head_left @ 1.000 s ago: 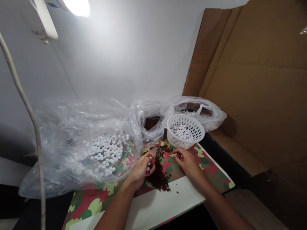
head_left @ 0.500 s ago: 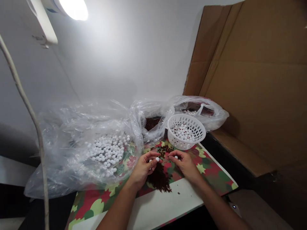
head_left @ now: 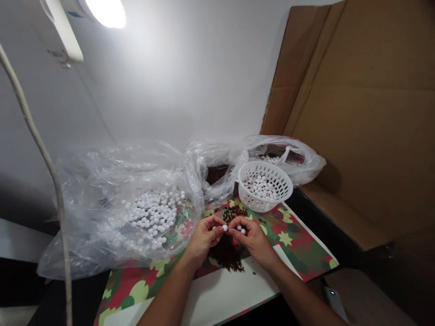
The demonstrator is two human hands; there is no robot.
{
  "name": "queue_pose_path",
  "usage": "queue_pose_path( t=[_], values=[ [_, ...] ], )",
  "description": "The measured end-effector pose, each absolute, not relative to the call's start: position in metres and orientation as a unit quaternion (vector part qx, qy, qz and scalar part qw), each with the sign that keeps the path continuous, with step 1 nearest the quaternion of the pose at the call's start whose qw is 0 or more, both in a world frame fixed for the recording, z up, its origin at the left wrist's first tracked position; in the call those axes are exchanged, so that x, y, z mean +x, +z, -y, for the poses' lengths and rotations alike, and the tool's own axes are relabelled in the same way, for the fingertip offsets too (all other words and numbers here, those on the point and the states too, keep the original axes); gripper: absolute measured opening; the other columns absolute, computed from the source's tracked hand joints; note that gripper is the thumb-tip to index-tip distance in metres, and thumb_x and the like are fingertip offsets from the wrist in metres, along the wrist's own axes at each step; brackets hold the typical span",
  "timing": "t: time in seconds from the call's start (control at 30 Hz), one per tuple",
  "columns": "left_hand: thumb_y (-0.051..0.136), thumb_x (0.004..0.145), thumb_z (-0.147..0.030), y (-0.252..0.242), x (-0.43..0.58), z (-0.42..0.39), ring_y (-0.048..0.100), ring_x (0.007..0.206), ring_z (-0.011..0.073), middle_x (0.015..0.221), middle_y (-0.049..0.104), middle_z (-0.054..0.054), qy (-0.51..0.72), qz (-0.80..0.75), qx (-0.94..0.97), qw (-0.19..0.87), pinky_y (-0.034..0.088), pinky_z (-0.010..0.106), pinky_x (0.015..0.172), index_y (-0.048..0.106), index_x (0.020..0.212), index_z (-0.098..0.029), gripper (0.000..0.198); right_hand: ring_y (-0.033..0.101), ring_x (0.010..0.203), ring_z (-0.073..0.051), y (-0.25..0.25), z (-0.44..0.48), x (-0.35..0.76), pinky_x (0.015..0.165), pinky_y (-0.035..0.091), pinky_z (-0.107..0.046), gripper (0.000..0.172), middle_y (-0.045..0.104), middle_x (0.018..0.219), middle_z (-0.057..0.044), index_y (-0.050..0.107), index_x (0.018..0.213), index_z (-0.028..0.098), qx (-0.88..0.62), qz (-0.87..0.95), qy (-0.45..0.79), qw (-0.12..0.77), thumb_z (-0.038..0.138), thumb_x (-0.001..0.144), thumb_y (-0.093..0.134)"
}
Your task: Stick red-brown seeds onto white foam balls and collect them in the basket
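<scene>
My left hand [head_left: 204, 237] is curled and pinches a small white bead [head_left: 224, 227] at its fingertips, with more beads tucked in the palm. My right hand [head_left: 251, 235] is closed on two white beads [head_left: 240, 229], its fingertips almost touching those of the left. Both hands hover over a pile of dark red-brown bits [head_left: 227, 251] on a board with red, green and yellow patterned paper [head_left: 292, 235]. A white plastic basket [head_left: 265, 185] holding white beads stands just behind my right hand.
A big clear plastic bag [head_left: 112, 203] full of white beads lies at the left. Two smaller clear bags [head_left: 217, 170] sit behind the pile and the basket. Brown cardboard [head_left: 356, 122] walls the right side. A lamp [head_left: 98, 13] and a cable [head_left: 44, 163] hang at the upper left.
My right hand moved left from near the basket to meet my left hand over the pile. My left hand now shows a white bead at its fingertips.
</scene>
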State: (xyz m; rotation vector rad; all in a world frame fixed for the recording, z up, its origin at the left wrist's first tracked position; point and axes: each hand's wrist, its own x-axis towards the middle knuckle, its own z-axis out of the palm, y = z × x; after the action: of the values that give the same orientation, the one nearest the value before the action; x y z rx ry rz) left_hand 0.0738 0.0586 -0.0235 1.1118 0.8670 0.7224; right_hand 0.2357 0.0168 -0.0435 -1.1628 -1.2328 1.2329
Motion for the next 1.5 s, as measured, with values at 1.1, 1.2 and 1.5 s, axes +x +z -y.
queue_pose_path(
  t=[1.1,1.2,1.5],
  values=[
    [0.071,0.07,-0.039,-0.027,0.075,-0.056,0.03,0.048,0.0023,0.057,0.042,-0.004,0.347,-0.419,0.493,0.679,0.015,0.016,0.045,0.059,0.086,-0.011,0.034,0.044,0.058,-0.006,-0.045,-0.021,0.228,0.051,0.035,-0.015,0.022,0.051,0.071,0.0,0.056,0.079,0.013,-0.507,0.53,0.444,0.515,0.034,0.078,0.061],
    [0.071,0.07,-0.039,-0.027,0.075,-0.056,0.031,0.048,0.0023,0.057,0.043,-0.004,0.347,-0.425,0.499,0.671,0.016,0.017,0.044,0.06,0.086,-0.01,0.036,0.043,0.056,-0.006,-0.046,-0.02,0.227,0.05,0.035,-0.015,0.024,0.051,0.069,0.0,0.056,0.08,0.013,-0.513,0.52,0.45,0.514,0.036,0.078,0.061],
    [0.068,0.072,-0.041,-0.022,0.074,-0.055,0.031,0.05,0.0021,0.06,0.042,-0.003,0.323,-0.42,0.514,0.675,0.017,0.016,0.045,0.061,0.087,-0.009,0.036,0.046,0.063,-0.007,-0.046,-0.017,0.229,0.057,0.038,-0.016,0.029,0.052,0.076,0.0,0.052,0.087,0.015,-0.488,0.505,0.475,0.53,0.041,0.079,0.062]
  ],
)
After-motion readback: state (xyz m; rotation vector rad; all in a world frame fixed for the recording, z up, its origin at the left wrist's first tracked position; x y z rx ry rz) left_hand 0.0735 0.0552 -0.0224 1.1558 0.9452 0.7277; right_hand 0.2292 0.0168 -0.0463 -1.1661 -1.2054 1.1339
